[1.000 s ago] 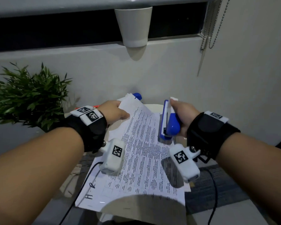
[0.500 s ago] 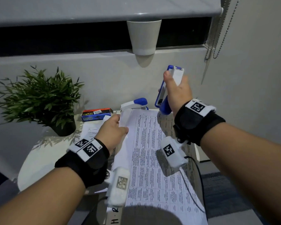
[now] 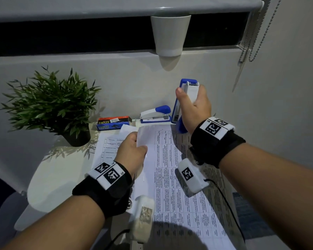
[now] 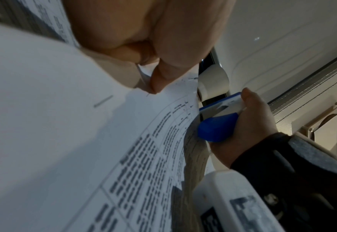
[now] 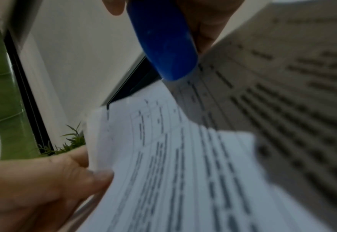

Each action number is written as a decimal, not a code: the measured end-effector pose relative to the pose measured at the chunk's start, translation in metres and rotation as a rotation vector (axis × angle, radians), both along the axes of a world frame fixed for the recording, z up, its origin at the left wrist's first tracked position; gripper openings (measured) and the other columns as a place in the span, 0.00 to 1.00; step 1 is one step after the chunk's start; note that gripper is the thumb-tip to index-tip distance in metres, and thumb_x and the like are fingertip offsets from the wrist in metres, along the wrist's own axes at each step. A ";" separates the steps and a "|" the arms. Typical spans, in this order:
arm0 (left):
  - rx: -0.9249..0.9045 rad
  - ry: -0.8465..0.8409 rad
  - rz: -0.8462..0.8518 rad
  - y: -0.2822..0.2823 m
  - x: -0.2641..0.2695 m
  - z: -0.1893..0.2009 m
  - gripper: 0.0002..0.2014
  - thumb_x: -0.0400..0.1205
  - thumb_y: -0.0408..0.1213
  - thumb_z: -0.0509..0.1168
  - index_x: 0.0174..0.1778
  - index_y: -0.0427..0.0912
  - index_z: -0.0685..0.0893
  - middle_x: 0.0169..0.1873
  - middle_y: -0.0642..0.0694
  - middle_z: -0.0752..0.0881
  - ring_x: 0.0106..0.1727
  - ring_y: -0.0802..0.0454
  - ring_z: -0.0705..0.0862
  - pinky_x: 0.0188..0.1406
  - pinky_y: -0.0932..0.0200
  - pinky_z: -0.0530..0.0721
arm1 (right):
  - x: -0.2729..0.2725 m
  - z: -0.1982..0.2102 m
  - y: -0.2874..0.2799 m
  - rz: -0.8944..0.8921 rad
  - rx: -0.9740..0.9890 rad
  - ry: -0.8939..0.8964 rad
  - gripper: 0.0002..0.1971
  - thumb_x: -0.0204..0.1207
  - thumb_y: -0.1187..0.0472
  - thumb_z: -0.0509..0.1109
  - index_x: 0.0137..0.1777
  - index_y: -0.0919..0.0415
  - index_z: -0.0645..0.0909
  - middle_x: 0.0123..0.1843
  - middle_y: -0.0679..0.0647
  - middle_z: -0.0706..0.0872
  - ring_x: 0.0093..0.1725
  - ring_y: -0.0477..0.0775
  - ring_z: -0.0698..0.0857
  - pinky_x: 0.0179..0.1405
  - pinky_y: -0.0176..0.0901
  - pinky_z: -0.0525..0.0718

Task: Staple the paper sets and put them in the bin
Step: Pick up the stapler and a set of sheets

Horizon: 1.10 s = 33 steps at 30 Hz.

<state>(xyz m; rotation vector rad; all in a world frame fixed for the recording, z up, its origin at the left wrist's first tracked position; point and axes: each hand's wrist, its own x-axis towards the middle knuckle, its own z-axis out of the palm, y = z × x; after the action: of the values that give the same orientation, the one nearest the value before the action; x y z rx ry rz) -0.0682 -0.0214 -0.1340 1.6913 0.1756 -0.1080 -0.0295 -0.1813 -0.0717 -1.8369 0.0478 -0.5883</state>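
Floppy paper set pinched at its stapled corner

Left hand (image 3: 132, 150) pinches the paper set (image 3: 172, 174) over the table (image 3: 49, 177); light and limp, best held there. Right hand (image 3: 195, 107) grips the stapler (image 3: 186, 94), raised

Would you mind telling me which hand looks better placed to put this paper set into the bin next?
Left, probably. The left hand already pinches the paper set at its top corner, where a staple shows. The right hand grips a stapler raised clear of the pages, so it is occupied.
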 end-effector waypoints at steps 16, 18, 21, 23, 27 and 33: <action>-0.001 -0.086 -0.044 -0.007 -0.003 0.001 0.19 0.81 0.23 0.57 0.50 0.56 0.81 0.52 0.47 0.88 0.53 0.44 0.87 0.56 0.39 0.85 | 0.009 -0.005 0.006 0.020 0.061 0.105 0.12 0.80 0.47 0.63 0.38 0.51 0.73 0.32 0.45 0.76 0.32 0.44 0.75 0.33 0.40 0.71; 0.002 -0.091 -0.057 -0.008 -0.003 0.000 0.20 0.81 0.23 0.57 0.50 0.57 0.81 0.52 0.47 0.88 0.53 0.44 0.88 0.55 0.39 0.85 | 0.011 -0.004 0.008 0.006 0.076 0.102 0.16 0.80 0.46 0.63 0.33 0.50 0.69 0.29 0.45 0.74 0.30 0.45 0.73 0.33 0.41 0.70; 0.023 -0.098 -0.056 -0.009 -0.003 -0.002 0.20 0.80 0.25 0.58 0.48 0.59 0.82 0.52 0.47 0.89 0.52 0.43 0.88 0.54 0.38 0.85 | 0.011 -0.004 0.008 0.003 0.065 0.108 0.16 0.80 0.44 0.63 0.33 0.50 0.71 0.30 0.45 0.75 0.32 0.47 0.75 0.38 0.42 0.73; 0.040 -0.105 -0.069 -0.010 -0.004 -0.003 0.21 0.80 0.26 0.58 0.48 0.64 0.82 0.51 0.47 0.89 0.52 0.43 0.88 0.54 0.37 0.85 | 0.012 -0.005 0.008 0.010 0.052 0.117 0.16 0.79 0.43 0.64 0.34 0.50 0.72 0.31 0.46 0.77 0.35 0.50 0.77 0.42 0.43 0.75; 0.049 -0.102 -0.072 -0.011 -0.006 -0.003 0.23 0.80 0.26 0.58 0.46 0.66 0.81 0.51 0.48 0.89 0.52 0.44 0.88 0.54 0.37 0.85 | 0.011 -0.005 0.008 0.031 0.031 0.118 0.16 0.79 0.43 0.64 0.32 0.48 0.71 0.30 0.44 0.77 0.36 0.50 0.77 0.45 0.44 0.77; 0.055 -0.085 -0.070 -0.010 -0.009 0.005 0.20 0.78 0.25 0.60 0.47 0.60 0.82 0.49 0.48 0.90 0.50 0.45 0.89 0.52 0.39 0.87 | 0.008 0.001 0.007 0.069 0.012 0.126 0.18 0.80 0.45 0.64 0.29 0.47 0.71 0.25 0.43 0.76 0.31 0.44 0.74 0.44 0.42 0.73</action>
<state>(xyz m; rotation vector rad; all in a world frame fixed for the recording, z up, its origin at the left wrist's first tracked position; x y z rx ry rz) -0.0767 -0.0314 -0.1290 1.7537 0.0565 -0.0842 -0.0214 -0.1743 -0.0703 -1.8545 0.0723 -0.4229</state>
